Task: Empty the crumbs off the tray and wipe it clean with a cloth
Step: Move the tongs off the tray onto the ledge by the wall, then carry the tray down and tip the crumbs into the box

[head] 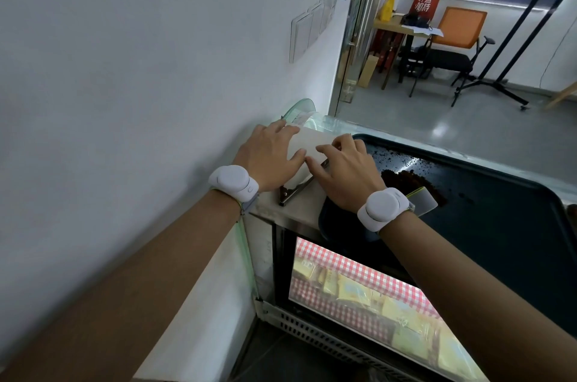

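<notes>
A dark tray (499, 219) lies on top of a glass display case. Brown crumbs (402, 178) are piled and scattered over its left part. A white folded cloth (310, 141) rests on the case top just left of the tray. My left hand (271, 156) lies over the cloth's left side with its fingers spread and fairly straight. My right hand (343, 171) is at the cloth's right edge, with bent fingers and thumb pinching it. A pale plastic scraper (423, 201) lies on the tray beside the crumb pile, partly hidden by my right wrist.
Metal tongs (292, 194) lie under the cloth near the case's front edge. A glass lid (299, 110) leans on the white wall at the left. Inside the lit case (359, 285) are wrapped goods on a red checked cloth. Beyond are a desk and an orange chair (462, 27).
</notes>
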`<state>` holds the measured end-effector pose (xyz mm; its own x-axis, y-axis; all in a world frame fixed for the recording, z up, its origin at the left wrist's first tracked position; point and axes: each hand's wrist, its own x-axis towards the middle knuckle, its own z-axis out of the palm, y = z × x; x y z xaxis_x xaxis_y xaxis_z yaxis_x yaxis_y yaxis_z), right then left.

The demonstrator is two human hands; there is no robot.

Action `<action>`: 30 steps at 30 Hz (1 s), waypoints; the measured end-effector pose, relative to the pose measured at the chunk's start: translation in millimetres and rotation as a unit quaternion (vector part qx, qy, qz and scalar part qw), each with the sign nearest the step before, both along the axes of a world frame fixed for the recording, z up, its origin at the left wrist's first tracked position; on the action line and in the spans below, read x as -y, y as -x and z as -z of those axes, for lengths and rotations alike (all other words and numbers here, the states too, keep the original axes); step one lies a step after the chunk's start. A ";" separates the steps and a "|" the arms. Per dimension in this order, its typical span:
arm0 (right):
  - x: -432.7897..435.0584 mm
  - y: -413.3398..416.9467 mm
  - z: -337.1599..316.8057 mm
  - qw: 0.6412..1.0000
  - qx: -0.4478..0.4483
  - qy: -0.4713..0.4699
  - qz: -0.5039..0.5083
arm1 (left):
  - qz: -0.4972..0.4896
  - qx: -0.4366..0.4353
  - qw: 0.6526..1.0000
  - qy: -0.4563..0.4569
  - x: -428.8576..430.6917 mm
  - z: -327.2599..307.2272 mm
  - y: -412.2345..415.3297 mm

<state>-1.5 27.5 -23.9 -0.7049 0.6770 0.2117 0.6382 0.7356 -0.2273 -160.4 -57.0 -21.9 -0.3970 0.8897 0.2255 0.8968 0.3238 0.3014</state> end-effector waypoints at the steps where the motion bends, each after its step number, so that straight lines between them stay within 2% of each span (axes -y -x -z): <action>1: -0.4 -0.1 -0.7 1.000 0.001 0.003 0.001 | 0.000 -0.007 1.000 -0.005 0.6 -2.5 -1.3; 9: -5.0 -15.5 -4.3 0.999 0.012 0.030 -0.006 | 0.003 -0.047 0.999 0.011 2.9 -10.8 -9.7; 18: -20.8 -79.7 -9.4 0.999 0.032 0.024 0.036 | 0.095 -0.091 0.991 0.027 -17.3 -7.6 -50.0; 30: -26.9 -185.6 -1.9 0.985 0.046 0.045 0.160 | 0.204 -0.057 0.977 0.032 -36.3 -1.3 -101.4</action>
<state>184.1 54.4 -22.0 -0.4659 0.8808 0.0848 0.8552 0.4728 -0.2124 -58.9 -20.7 -20.6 0.0173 0.9823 0.1867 0.9819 -0.0519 0.1820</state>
